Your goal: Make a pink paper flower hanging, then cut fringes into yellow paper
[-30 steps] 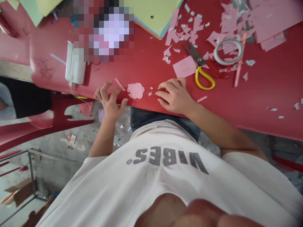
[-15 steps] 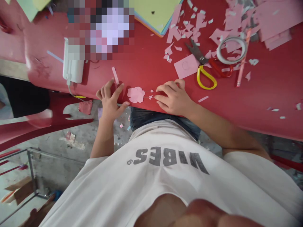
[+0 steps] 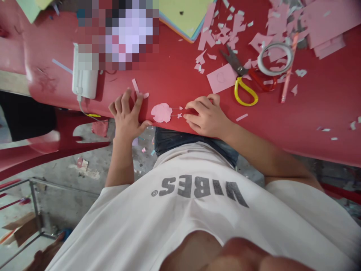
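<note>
A pink paper flower [image 3: 161, 112] lies at the near edge of the red table [image 3: 175, 77], with tiny pink bits [image 3: 179, 112] to its right. My left hand [image 3: 128, 114] rests on the table edge left of the flower, fingers spread flat, fingertips touching a narrow pink paper strip [image 3: 136, 87]. My right hand [image 3: 207, 114] sits right of the flower, fingers curled down onto the table by the small bits; whether it pinches anything is hidden.
Yellow-handled scissors [image 3: 243, 86], a tape roll [image 3: 275, 58], a pink pencil [image 3: 287, 71] and a pink paper square [image 3: 221, 78] lie beyond my right hand among pink scraps. A white charger block [image 3: 84, 77] sits at left. Coloured paper sheets [image 3: 183, 15] lie at the back.
My left hand slid forward onto the table, its fingers reaching the pink strip, which shifted farther away. My right hand and the flower stayed put.
</note>
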A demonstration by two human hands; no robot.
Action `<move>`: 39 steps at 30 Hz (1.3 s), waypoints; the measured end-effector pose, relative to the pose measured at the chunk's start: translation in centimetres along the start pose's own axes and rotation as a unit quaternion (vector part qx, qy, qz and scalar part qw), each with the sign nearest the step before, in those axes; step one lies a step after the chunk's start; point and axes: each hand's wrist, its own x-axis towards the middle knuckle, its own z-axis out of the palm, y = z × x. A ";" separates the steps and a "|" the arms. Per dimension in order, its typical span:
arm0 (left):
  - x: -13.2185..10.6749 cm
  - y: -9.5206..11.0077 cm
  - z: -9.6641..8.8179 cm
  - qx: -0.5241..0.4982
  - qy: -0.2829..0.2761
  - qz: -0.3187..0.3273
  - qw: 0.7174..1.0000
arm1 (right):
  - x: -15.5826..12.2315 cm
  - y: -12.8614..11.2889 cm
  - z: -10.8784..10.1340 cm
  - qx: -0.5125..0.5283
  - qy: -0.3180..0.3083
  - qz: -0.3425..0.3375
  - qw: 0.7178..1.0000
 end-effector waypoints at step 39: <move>-8.3 11.3 0.7 -0.412 0.236 -0.275 0.836 | -1.3 6.0 -3.5 0.101 0.310 0.133 0.936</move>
